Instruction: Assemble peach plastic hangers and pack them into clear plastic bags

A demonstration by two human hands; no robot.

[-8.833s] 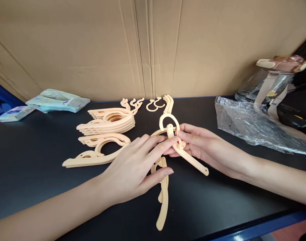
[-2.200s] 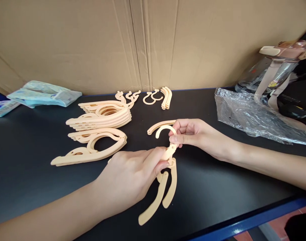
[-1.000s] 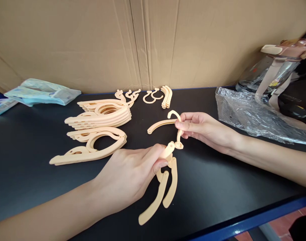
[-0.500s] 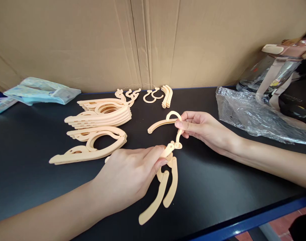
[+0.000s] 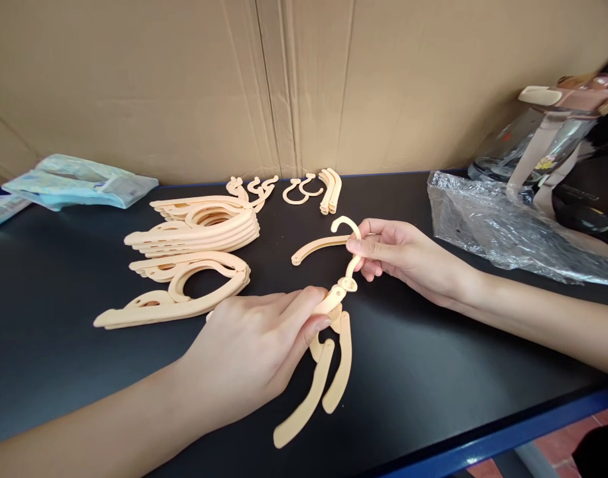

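Between thumb and fingers, my left hand [image 5: 264, 338] grips a cream plastic hanger arm [image 5: 330, 301]; most of that piece is hidden under the hand. My right hand [image 5: 383, 249] pinches the stem of a hanger hook [image 5: 348, 223], whose round base meets the end of the hanger arm. Whether the two are locked together I cannot tell. Below my left hand, two curved hanger pieces [image 5: 304, 405] hang or lie over the table. Another curved strip [image 5: 314, 247] lies behind the hook, partly covered by my right hand.
Folded hangers [image 5: 194, 232] are stacked at the left on the black table [image 5: 423, 385]. Loose hooks [image 5: 297, 191] and curved strips [image 5: 330, 191] lie at the back by the cardboard [image 5: 408, 79]. Clear plastic wrap [image 5: 503, 232] and a bottle [image 5: 537, 146] are right; a blue packet [image 5: 79, 180] is left.
The hook's base has shifted slightly left, onto the end of the hanger arm, and the hook has turned a little in my right hand. Both hands have barely moved.
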